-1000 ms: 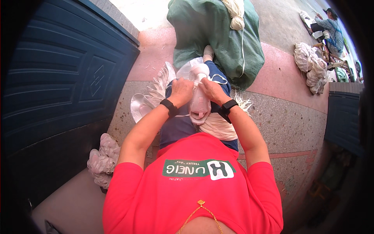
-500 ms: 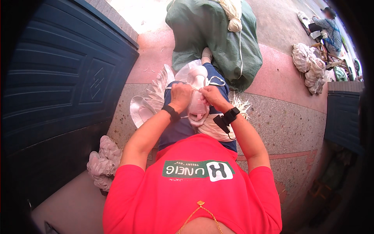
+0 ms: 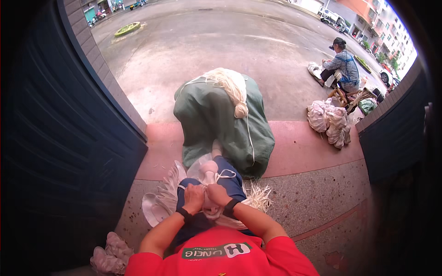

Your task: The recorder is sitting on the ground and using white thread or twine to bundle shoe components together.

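A pale white-pink shoe (image 3: pixel 208 167) lies lengthwise over my blue-trousered lap, toe pointing away from me. My left hand (image 3: pixel 193 198) is closed at its left side and my right hand (image 3: pixel 218 194) at its right, the two nearly touching over the lacing area. Both seem to pinch the white shoelace (image 3: pixel 228 174), whose loop sticks out past the right side of the shoe. The fingertips and the middle of the shoe are mostly covered by the hands. Left of my knee sits another pale shoe piece (image 3: pixel 154 209) beside a fanned row of pale pieces (image 3: pixel 170 187).
Ahead stands a large green sack (image 3: pixel 221 133) topped with a tied bundle of white laces (image 3: pixel 232 87). More loose laces (image 3: pixel 258 197) spread right of my leg. Pale shoe bundles (image 3: pixel 113 255) lie lower left, others (image 3: pixel 330 120) near a seated person (image 3: pixel 344 66). Dark doors flank me.
The view has tilted up, bringing more of the street into sight. My hands have drawn closer together over the shoe, which still lies on my lap.
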